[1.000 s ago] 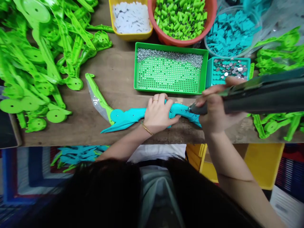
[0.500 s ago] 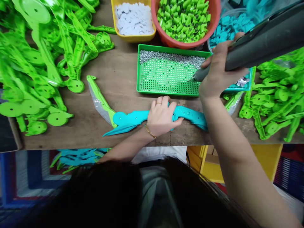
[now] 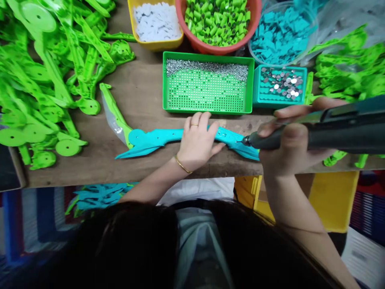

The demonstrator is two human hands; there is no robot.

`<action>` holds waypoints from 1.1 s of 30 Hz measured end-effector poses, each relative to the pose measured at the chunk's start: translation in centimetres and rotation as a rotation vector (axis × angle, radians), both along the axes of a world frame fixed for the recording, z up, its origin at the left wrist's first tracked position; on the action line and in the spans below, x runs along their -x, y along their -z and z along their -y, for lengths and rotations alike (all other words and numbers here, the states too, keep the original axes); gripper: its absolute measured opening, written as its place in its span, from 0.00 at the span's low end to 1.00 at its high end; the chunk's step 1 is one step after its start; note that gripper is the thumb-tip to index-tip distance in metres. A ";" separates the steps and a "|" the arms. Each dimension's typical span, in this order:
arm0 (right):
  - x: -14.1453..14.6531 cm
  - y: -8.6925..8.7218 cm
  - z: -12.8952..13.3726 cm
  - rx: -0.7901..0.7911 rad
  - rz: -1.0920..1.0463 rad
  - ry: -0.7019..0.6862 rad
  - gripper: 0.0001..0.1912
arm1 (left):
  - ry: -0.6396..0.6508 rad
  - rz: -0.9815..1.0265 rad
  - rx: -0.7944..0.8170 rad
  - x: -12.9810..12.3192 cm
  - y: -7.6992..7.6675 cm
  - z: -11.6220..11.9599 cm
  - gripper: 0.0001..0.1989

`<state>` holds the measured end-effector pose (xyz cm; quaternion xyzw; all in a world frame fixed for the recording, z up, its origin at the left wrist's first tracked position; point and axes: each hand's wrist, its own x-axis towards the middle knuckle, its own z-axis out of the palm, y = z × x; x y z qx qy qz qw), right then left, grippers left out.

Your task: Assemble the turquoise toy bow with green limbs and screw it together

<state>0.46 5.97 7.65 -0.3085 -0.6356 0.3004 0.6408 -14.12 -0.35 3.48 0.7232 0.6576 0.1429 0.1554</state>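
A turquoise plastic toy bow (image 3: pixel 150 141) lies across the wooden table, with a lime-green curved limb (image 3: pixel 116 116) at its left end. My left hand (image 3: pixel 197 138) is closed over the bow's middle, fingers wrapped across it. In my right hand (image 3: pixel 290 148) is a dark electric screwdriver (image 3: pixel 325 128), held nearly level and pointing left. Its tip meets the right part of the bow, at or very near a small hole. The bow's right end is hidden behind my right hand. Behind the bow stands a green perforated tray (image 3: pixel 207 111) with small silver screws (image 3: pixel 210 69) along its far side.
Lime-green parts (image 3: pixel 45 80) are heaped at the left, more (image 3: pixel 351 64) at the right. Along the back stand a yellow bin (image 3: pixel 161 45), a red bowl (image 3: pixel 210 49) and a clear tub (image 3: pixel 282 36) of turquoise pieces. A teal tray (image 3: pixel 279 100) holds metal discs.
My right hand has brought the screwdriver from the screw tray down and right to the bow. My left hand stays on the bow. The whole view has shifted slightly.
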 end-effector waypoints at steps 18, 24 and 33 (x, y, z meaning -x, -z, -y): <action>0.3 0.9 -1.3 0.144 0.074 -0.065 0.16 | 0.083 -0.035 -0.031 -2.3 1.5 -1.1 0.36; 5.7 1.3 -9.7 0.010 -0.039 0.288 0.13 | 0.092 -0.039 -0.067 -2.3 2.0 -0.9 0.34; 3.7 7.0 -13.6 0.279 0.018 0.038 0.26 | 0.111 -0.032 -0.102 -2.1 1.8 -0.7 0.34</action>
